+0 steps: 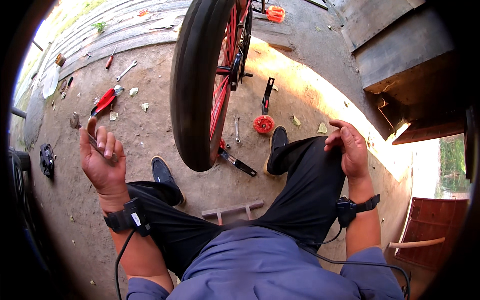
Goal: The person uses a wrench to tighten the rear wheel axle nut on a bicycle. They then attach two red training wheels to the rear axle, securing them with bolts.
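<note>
My left hand (104, 159) is closed round a metal wrench (75, 120), its head sticking out past my fingers and its lower end lying across the palm. By my right knee, my right hand (352, 150) is open, fingers loosely bent, holding nothing I can see. Between my legs and ahead stands a bicycle wheel (193, 85) with a black tyre and red spokes. To its right lies a training wheel (263, 124) with a black bracket (268, 95). Another black bracket (239, 164) is partly hidden behind the tyre. A small wrench (236, 129) rests between them.
Red-handled pliers (104, 102), a second wrench (126, 71) and a screwdriver (110, 59) lie on the dirt floor to the left. A black object (47, 160) sits farther left. Wooden planks (132, 27) cross the far side, and a metal structure (405, 55) stands at right.
</note>
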A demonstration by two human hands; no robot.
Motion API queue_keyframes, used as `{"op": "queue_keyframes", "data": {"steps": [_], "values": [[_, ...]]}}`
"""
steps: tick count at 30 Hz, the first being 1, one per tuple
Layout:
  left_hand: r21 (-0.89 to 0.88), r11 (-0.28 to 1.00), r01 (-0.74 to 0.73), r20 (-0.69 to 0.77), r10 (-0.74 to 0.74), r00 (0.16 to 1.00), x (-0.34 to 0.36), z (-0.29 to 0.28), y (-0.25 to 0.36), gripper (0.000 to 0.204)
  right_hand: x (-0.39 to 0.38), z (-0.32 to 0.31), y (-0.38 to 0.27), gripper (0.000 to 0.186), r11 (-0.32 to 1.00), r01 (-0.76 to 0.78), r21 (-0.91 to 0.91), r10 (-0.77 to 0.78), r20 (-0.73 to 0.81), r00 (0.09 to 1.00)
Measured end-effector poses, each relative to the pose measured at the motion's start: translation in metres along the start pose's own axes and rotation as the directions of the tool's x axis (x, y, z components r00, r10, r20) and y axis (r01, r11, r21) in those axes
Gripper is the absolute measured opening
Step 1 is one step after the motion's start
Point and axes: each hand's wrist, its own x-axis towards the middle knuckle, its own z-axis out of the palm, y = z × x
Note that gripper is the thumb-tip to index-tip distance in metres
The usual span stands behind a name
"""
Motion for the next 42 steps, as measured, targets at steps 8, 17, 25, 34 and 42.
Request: {"op": "queue_keyframes", "data": {"steps": [8, 17, 25, 34, 42], "values": [[-0.02, 0.999, -0.038, 0.041, 0.039, 0.998, -0.006, -0.003, 0.015, 0.037, 0.021, 0.021, -0.01, 0.046, 0.998, -0.049, 0.03, 0.049, 0.008, 0.999], [-0.163, 0.984, -0.072, 0.13, 0.094, 0.987, -0.016, -0.013, 0.035, 0.039, 0.064, 0.098, -0.028, 0.056, 0.998, -0.039, 0.054, 0.025, 0.235, 0.972], [-0.17, 0.981, -0.09, 0.048, 0.1, 0.994, -0.019, -0.021, 0.047, 0.043, 0.084, 0.152, -0.043, 0.061, 0.995, -0.02, 0.1, -0.009, 0.282, 0.959], [-0.188, 0.978, -0.086, 0.045, 0.096, 0.994, -0.017, -0.021, 0.047, 0.043, 0.088, 0.158, -0.035, 0.056, 0.991, -0.046, 0.13, 0.004, 0.307, 0.952], [-0.193, 0.977, -0.089, 0.032, 0.097, 0.995, -0.017, -0.015, 0.043, 0.042, 0.089, 0.146, -0.031, 0.055, 0.993, -0.036, 0.111, 0.002, 0.293, 0.956]]}}
